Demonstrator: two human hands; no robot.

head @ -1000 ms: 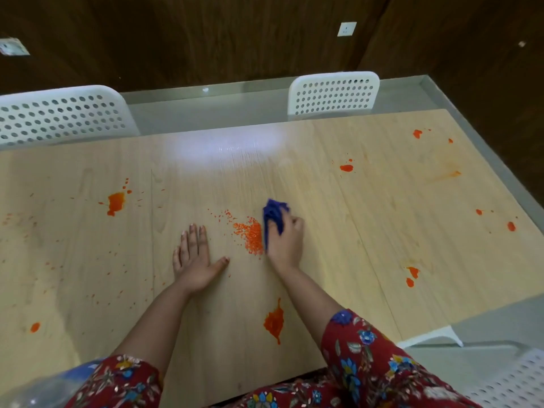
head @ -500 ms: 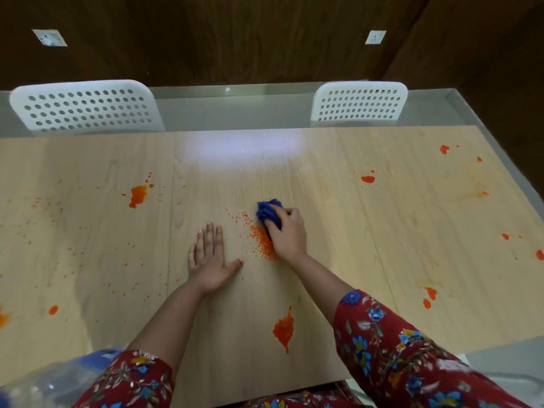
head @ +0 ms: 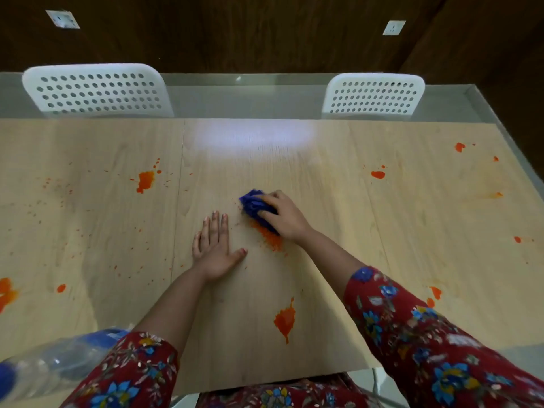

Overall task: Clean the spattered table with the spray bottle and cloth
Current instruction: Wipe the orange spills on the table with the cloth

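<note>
Risk: my right hand (head: 284, 216) grips wadded cloth (head: 254, 206), left hand (head: 213, 250) flat, open on table (head: 412, 231); loaded cloth could smear orange spatter (head: 270, 240) wider.

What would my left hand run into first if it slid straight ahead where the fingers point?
Probably nothing: the left hand lies flat, fingers toward the far table edge. That line crosses open wood, passing just left of the cloth, though narrowly.
</note>
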